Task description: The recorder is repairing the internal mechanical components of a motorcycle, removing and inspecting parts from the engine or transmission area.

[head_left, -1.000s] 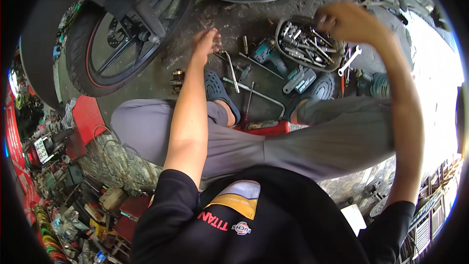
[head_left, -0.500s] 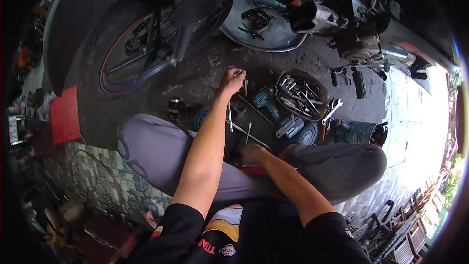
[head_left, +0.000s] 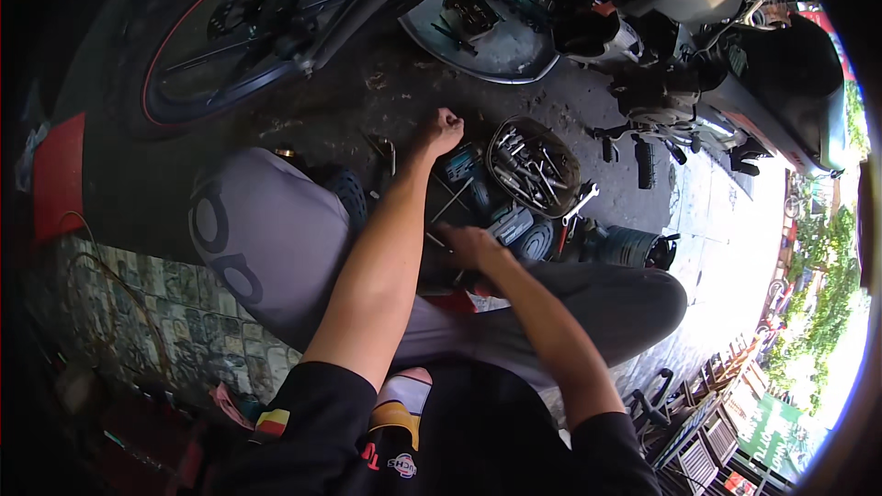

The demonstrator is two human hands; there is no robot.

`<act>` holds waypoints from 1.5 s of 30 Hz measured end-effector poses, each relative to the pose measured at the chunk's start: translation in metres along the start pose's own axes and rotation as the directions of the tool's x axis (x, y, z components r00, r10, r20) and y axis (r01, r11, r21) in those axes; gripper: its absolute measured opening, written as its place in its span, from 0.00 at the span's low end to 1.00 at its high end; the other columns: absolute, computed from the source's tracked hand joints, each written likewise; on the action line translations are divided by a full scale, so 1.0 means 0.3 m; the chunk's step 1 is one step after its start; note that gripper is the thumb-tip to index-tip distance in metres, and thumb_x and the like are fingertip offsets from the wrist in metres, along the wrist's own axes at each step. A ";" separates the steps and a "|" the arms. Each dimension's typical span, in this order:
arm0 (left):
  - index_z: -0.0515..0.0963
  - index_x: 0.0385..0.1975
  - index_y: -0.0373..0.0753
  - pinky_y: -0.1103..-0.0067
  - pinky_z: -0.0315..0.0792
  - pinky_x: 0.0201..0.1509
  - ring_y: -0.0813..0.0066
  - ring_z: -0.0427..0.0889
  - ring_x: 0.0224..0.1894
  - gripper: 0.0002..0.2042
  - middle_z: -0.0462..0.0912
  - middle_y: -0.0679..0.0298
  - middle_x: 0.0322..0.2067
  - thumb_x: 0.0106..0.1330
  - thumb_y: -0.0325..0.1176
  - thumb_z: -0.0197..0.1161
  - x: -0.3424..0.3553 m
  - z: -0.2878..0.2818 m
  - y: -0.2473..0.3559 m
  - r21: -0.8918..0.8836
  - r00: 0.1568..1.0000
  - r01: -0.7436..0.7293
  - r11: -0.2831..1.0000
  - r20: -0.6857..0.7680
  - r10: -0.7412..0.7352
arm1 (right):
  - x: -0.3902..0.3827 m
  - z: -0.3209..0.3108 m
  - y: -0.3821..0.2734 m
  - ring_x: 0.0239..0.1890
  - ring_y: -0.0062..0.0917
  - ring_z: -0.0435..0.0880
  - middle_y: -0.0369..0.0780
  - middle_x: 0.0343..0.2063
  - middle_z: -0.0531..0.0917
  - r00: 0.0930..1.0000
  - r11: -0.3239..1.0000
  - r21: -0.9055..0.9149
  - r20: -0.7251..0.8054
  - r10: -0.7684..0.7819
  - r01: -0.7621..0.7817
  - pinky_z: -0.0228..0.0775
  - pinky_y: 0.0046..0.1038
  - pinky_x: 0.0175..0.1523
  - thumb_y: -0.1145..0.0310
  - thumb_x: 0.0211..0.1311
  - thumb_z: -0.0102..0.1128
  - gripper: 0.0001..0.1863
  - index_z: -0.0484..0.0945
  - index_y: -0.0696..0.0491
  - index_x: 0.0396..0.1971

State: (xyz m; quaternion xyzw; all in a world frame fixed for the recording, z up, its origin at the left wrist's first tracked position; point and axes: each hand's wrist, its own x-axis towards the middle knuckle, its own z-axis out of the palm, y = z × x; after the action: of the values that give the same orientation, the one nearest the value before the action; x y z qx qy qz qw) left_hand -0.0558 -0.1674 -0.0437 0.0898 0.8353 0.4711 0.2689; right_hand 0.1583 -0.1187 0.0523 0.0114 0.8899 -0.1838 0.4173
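Note:
My left hand (head_left: 445, 131) is held out over the floor, its fingers curled closed; whatever is in them is hidden. It hovers at the near end of a teal and black cordless drill (head_left: 462, 163). Closer to my body, my right hand (head_left: 470, 246) has its fingers bent in, slightly blurred. A thin shiny rod end (head_left: 435, 240) shows by its fingertips, but I cannot tell if it is gripped. A long thin rod (head_left: 453, 199) slants beside the drill. Just right of the drill stands an oval tub (head_left: 574, 197) heaped with wrenches and sockets.
A combination wrench (head_left: 580, 204) leans at the tub's near rim. Another teal power tool (head_left: 511, 222) lies before my right knee, near a blue ribbed cylinder (head_left: 632, 249). Farther off are a metal tray (head_left: 514, 66) with parts, a motorbike wheel (head_left: 216, 55) and an engine (head_left: 657, 96).
The view has swung to the right. My left hand has shifted right, over toward the drill, and my right hand has moved forward from my lap.

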 end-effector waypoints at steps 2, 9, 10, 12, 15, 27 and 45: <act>0.84 0.39 0.43 0.62 0.80 0.52 0.48 0.87 0.47 0.15 0.88 0.51 0.41 0.66 0.48 0.62 -0.011 0.029 0.024 0.024 0.999 0.020 1.000 0.031 -0.020 | 0.041 0.081 -0.052 0.47 0.44 0.89 0.49 0.45 0.88 1.000 0.996 -0.092 0.005 0.009 -0.009 0.82 0.43 0.51 0.52 0.60 0.65 0.27 0.78 0.47 0.58; 0.82 0.36 0.44 0.60 0.79 0.50 0.50 0.86 0.45 0.15 0.87 0.54 0.39 0.65 0.50 0.63 -0.062 0.047 0.083 0.031 0.999 -0.025 0.999 -0.031 0.026 | 0.097 0.262 -0.017 0.43 0.44 0.90 0.49 0.40 0.89 0.873 0.938 -0.252 -0.367 -0.321 0.239 0.82 0.46 0.47 0.56 0.61 0.64 0.19 0.82 0.53 0.47; 0.82 0.36 0.44 0.60 0.79 0.50 0.50 0.86 0.45 0.15 0.87 0.54 0.39 0.65 0.49 0.63 -0.056 0.043 0.087 0.009 0.999 -0.019 1.000 -0.034 0.019 | 0.096 0.257 -0.001 0.43 0.45 0.89 0.49 0.40 0.89 0.863 0.924 -0.300 -0.372 -0.342 0.237 0.82 0.46 0.47 0.56 0.61 0.65 0.19 0.83 0.53 0.46; 0.82 0.36 0.43 0.59 0.78 0.50 0.50 0.86 0.44 0.15 0.87 0.53 0.39 0.65 0.49 0.63 -0.044 0.040 0.086 -0.005 0.999 -0.017 1.000 -0.039 0.017 | 0.090 0.229 0.012 0.42 0.47 0.89 0.51 0.39 0.88 0.875 0.968 -0.077 -0.416 -0.248 0.238 0.82 0.47 0.48 0.57 0.61 0.65 0.19 0.82 0.54 0.45; 0.83 0.36 0.41 0.61 0.79 0.50 0.52 0.87 0.42 0.13 0.87 0.52 0.37 0.65 0.45 0.63 -0.015 0.047 0.098 -0.186 0.999 0.042 0.982 0.001 -0.042 | 0.053 0.155 -0.009 0.42 0.49 0.88 0.53 0.39 0.87 0.954 0.994 0.034 -0.288 -0.088 0.101 0.81 0.47 0.50 0.57 0.61 0.66 0.20 0.81 0.53 0.48; 0.84 0.40 0.42 0.68 0.79 0.41 0.60 0.88 0.38 0.11 0.88 0.59 0.33 0.64 0.40 0.71 -0.012 -0.055 0.637 -0.546 0.826 -0.558 0.624 -0.442 0.351 | -0.235 -0.197 0.083 0.49 0.54 0.84 0.59 0.42 0.85 0.970 0.969 0.231 -0.203 0.133 -0.085 0.74 0.51 0.56 0.61 0.66 0.58 0.26 0.72 0.56 0.61; 0.87 0.38 0.45 0.65 0.79 0.41 0.55 0.87 0.36 0.09 0.87 0.57 0.30 0.64 0.41 0.69 0.022 -0.125 0.815 -0.134 0.794 -0.550 0.825 -0.391 0.466 | -0.381 -0.078 0.106 0.40 0.54 0.85 0.56 0.36 0.84 0.818 0.929 0.369 -0.540 0.199 0.017 0.76 0.48 0.44 0.71 0.67 0.61 0.18 0.71 0.59 0.53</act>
State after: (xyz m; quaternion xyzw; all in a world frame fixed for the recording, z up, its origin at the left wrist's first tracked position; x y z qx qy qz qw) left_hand -0.1066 -0.0604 0.1736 0.1958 0.7499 0.6319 -0.0086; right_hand 0.2211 -0.0660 0.1414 0.1843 0.9233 -0.3099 0.1322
